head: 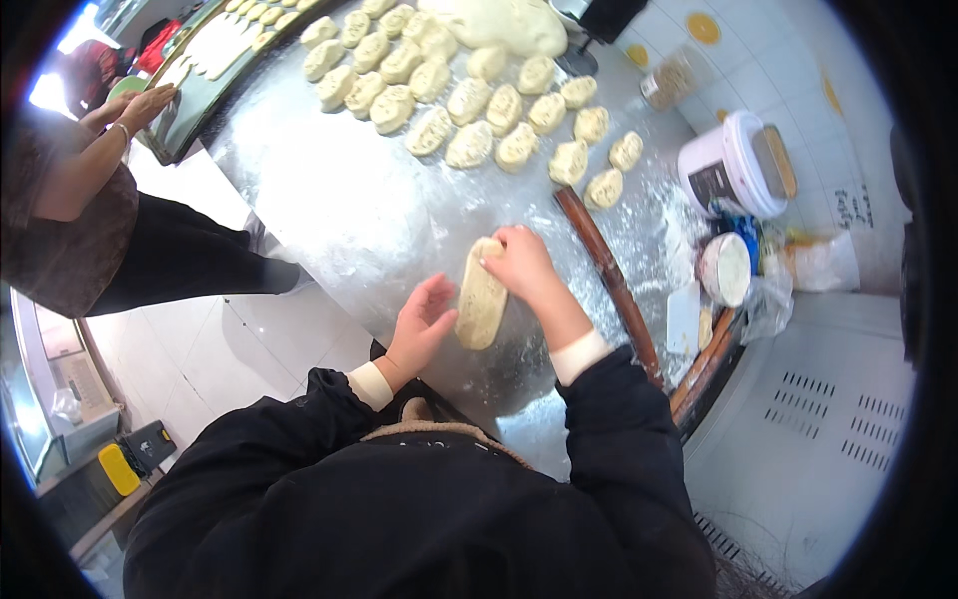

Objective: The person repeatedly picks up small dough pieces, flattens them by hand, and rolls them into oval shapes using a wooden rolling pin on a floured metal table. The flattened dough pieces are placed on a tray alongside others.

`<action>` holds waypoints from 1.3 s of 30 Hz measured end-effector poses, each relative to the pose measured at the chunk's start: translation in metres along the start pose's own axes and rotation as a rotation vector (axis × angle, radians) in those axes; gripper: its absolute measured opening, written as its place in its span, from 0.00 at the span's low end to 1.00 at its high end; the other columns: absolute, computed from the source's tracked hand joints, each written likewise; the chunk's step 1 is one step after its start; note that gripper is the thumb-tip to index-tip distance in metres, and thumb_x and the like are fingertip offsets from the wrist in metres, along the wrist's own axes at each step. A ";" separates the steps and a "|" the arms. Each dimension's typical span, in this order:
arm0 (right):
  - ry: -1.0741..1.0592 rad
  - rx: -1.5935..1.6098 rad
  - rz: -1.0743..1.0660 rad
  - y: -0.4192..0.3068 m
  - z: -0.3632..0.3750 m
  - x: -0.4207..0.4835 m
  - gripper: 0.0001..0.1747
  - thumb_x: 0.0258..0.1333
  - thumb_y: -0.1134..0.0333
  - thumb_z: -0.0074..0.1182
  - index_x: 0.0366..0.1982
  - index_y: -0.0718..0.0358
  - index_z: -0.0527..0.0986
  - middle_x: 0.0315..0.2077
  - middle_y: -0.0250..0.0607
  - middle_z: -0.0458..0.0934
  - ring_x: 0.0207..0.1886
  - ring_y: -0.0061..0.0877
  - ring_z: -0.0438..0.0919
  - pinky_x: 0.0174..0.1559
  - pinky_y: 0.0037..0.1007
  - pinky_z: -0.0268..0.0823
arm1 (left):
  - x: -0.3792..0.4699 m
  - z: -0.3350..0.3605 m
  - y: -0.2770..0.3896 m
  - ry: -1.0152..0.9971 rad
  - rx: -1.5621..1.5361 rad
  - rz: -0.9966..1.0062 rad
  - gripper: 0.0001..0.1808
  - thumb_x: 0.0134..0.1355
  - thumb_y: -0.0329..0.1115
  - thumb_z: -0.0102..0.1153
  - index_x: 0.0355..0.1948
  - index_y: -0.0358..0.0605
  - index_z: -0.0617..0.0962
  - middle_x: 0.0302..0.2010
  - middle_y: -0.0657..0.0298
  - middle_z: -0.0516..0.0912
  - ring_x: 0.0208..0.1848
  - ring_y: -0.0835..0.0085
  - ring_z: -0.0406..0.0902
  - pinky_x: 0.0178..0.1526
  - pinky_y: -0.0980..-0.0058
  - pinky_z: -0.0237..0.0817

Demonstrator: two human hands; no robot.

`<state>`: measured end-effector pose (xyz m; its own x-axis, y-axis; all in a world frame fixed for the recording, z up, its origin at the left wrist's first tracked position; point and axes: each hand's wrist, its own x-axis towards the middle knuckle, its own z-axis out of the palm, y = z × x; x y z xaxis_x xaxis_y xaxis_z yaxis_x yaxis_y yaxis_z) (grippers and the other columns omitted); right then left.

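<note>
A flattened oval of dough [481, 303], flecked with dark bits, lies lengthwise on the metal worktable [299, 172]. My right hand [522, 260] pinches its far end, thumb on top, where the edge looks folded. Beside its near left edge, my left hand [424, 318] is held with fingers apart and nothing in it. A long dark wooden rolling pin [610, 281] rests to the right of my right forearm. Beyond my hands sit several speckled dough pieces [469, 101] in loose rows.
A large mass of pale dough [501, 22] lies at the back. Along the right stand a white lidded bucket [722, 168], a bowl of flour [726, 269] and a white scraper [682, 318]. At left, another person's hands [142, 108] are over a tray of dough [224, 56].
</note>
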<state>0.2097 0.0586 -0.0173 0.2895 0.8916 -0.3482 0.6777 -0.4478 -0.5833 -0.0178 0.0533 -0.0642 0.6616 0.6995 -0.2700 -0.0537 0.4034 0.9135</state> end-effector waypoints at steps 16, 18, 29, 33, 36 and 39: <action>-0.116 0.232 -0.392 -0.191 0.008 0.179 0.19 0.48 0.68 0.65 0.43 0.66 0.79 0.36 0.48 0.82 0.42 0.37 0.81 0.46 0.34 0.72 | 0.060 -0.141 0.094 0.328 -0.035 -0.242 0.14 0.65 0.33 0.58 0.49 0.36 0.78 0.39 0.64 0.84 0.39 0.80 0.80 0.37 0.80 0.70; -0.018 0.343 -0.343 -0.204 0.017 0.196 0.24 0.49 0.66 0.66 0.48 0.67 0.77 0.43 0.50 0.81 0.49 0.40 0.79 0.53 0.36 0.70 | 0.080 -0.169 0.115 0.376 0.035 -0.343 0.12 0.66 0.34 0.57 0.46 0.38 0.78 0.38 0.62 0.84 0.35 0.79 0.80 0.36 0.80 0.69; 0.761 -0.043 -0.247 -0.106 0.070 0.172 0.43 0.47 0.62 0.67 0.62 0.70 0.62 0.60 0.58 0.66 0.65 0.52 0.62 0.66 0.48 0.55 | 0.017 -0.168 0.086 0.548 0.030 -0.028 0.05 0.68 0.27 0.54 0.42 0.36 0.77 0.34 0.60 0.84 0.34 0.76 0.81 0.40 0.77 0.73; 0.757 -0.023 -0.320 -0.102 0.066 0.181 0.39 0.43 0.68 0.66 0.60 0.67 0.67 0.58 0.53 0.70 0.62 0.49 0.68 0.63 0.46 0.61 | 0.017 -0.146 0.085 0.458 0.098 0.063 0.05 0.68 0.26 0.54 0.42 0.36 0.78 0.35 0.61 0.84 0.36 0.77 0.81 0.42 0.77 0.73; 0.750 0.026 -0.386 -0.094 0.067 0.183 0.33 0.43 0.74 0.62 0.56 0.64 0.71 0.56 0.51 0.72 0.59 0.48 0.71 0.60 0.45 0.64 | 0.024 -0.122 0.080 0.369 0.099 0.073 0.05 0.68 0.26 0.54 0.41 0.35 0.79 0.35 0.62 0.85 0.37 0.78 0.81 0.43 0.78 0.73; 0.617 0.083 -0.427 -0.086 0.061 0.160 0.31 0.43 0.76 0.59 0.55 0.65 0.72 0.54 0.51 0.73 0.58 0.49 0.71 0.60 0.45 0.64 | 0.026 -0.095 0.080 0.268 0.153 0.058 0.05 0.68 0.26 0.53 0.41 0.36 0.78 0.34 0.64 0.83 0.37 0.79 0.80 0.43 0.79 0.72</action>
<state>0.1567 0.2354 -0.0672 0.3559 0.8535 0.3806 0.7699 -0.0370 -0.6370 -0.0757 0.1596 -0.0271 0.4391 0.8575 -0.2681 0.0410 0.2790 0.9594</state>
